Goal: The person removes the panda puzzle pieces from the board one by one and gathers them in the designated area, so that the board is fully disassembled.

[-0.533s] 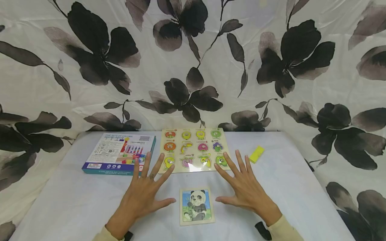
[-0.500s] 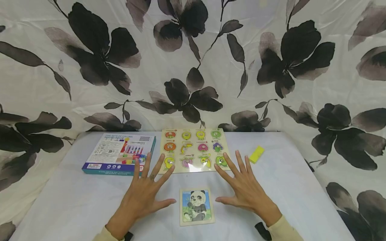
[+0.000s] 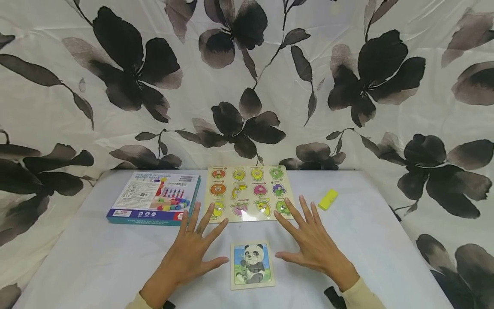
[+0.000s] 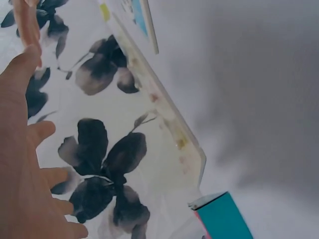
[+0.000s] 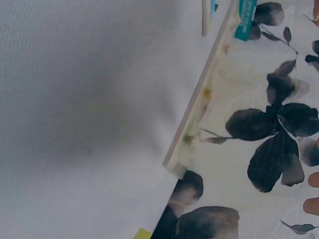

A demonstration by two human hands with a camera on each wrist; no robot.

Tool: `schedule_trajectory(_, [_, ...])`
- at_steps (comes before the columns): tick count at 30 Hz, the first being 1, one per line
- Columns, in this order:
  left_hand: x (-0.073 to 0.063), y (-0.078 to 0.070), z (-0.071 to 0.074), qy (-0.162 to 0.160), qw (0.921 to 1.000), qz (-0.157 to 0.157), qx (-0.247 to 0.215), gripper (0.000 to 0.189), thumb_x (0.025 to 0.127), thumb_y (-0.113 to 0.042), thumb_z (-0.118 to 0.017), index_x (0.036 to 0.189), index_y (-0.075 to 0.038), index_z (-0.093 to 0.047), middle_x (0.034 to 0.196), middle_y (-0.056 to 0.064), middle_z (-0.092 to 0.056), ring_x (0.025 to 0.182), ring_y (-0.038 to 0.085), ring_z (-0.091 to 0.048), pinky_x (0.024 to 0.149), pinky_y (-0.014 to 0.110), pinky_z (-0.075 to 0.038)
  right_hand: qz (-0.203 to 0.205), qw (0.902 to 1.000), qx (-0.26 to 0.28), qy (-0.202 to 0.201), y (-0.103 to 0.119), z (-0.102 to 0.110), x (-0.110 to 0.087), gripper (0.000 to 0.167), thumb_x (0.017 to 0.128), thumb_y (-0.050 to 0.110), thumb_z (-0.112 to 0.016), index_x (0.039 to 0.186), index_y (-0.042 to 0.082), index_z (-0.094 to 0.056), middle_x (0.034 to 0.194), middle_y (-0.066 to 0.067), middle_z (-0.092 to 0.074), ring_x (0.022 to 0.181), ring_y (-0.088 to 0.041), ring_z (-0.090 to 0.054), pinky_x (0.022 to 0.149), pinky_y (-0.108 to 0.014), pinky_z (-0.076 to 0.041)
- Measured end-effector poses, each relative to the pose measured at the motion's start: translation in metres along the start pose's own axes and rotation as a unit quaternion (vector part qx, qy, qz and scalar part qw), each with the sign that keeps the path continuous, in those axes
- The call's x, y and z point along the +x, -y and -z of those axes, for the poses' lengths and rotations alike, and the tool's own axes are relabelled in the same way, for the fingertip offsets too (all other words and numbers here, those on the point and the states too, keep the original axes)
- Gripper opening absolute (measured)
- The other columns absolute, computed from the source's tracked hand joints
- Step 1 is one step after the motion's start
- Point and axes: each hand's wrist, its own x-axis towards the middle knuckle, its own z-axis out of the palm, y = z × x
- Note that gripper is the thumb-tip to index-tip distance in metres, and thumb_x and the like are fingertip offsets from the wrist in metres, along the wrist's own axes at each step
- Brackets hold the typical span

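Observation:
A small panda jigsaw puzzle in a wooden frame lies on the white table, between my two hands. My left hand is spread with straight fingers, its thumb tip close to the puzzle's left edge. On the other side my right hand is spread likewise, its thumb pointing at the puzzle's right edge. Neither hand holds anything. Beyond them is a cream fruit puzzle board, its near corners overlapped by my fingertips in the head view. The left wrist view shows the left hand held above the table.
A flat blue-and-white toy box lies at the back left, its teal side showing in the left wrist view. A yellow block sits at the back right. A floral cloth hangs behind the white tabletop.
My left hand has shifted slightly right, its thumb nearer the panda puzzle. The right hand stays almost where it was, and the head view has tilted a little.

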Motion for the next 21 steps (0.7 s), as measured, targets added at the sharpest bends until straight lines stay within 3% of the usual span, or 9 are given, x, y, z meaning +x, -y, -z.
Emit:
schedule_trajectory(3, [-0.001,-0.004,-0.003,0.024,0.9992,0.019,-0.027,0.084,0.077,-0.074,-0.057,0.147,-0.03,-0.039,0.162,0.009,-0.006,0.146,0.04,0.008,0.115,0.059,0.005,-0.003,0.9998,0.016,0.007,0.004,-0.003,0.002,0.092,0.076,0.078,-0.054,0.15,0.028,-0.032,0.16,-0.01,-0.017,0.145,-0.042,-0.006,0.115,-0.059,-0.008])
schedule_trajectory(10, [-0.007,-0.017,-0.017,0.108,0.9896,0.035,-0.088,0.077,0.078,-0.07,-0.06,0.145,-0.036,-0.041,0.158,0.013,-0.022,0.145,0.044,-0.004,0.111,0.065,-0.015,-0.021,0.9912,0.119,0.056,0.02,-0.017,0.012,0.085,0.081,0.065,-0.061,0.152,0.033,-0.027,0.158,0.0,-0.025,0.147,-0.032,-0.013,0.114,-0.055,-0.019])
schedule_trajectory(16, [-0.013,-0.029,-0.029,0.197,0.9664,0.018,-0.165,0.068,0.081,-0.07,-0.055,0.141,-0.04,-0.046,0.156,0.018,-0.026,0.143,0.049,-0.009,0.11,0.067,-0.015,-0.019,0.971,0.215,0.103,0.031,-0.028,0.028,0.068,0.086,0.057,-0.061,0.144,0.027,-0.043,0.147,0.003,-0.045,0.136,-0.024,-0.04,0.109,-0.048,-0.034])
schedule_trajectory(21, [-0.013,-0.034,-0.033,0.23,0.9544,0.016,-0.19,0.068,0.08,-0.071,-0.056,0.14,-0.041,-0.047,0.155,0.019,-0.026,0.142,0.049,-0.01,0.11,0.066,-0.015,-0.016,0.9508,0.27,0.151,0.04,-0.041,0.042,0.049,0.088,0.049,-0.064,0.127,0.021,-0.061,0.127,0.009,-0.06,0.117,-0.012,-0.052,0.1,-0.038,-0.044])
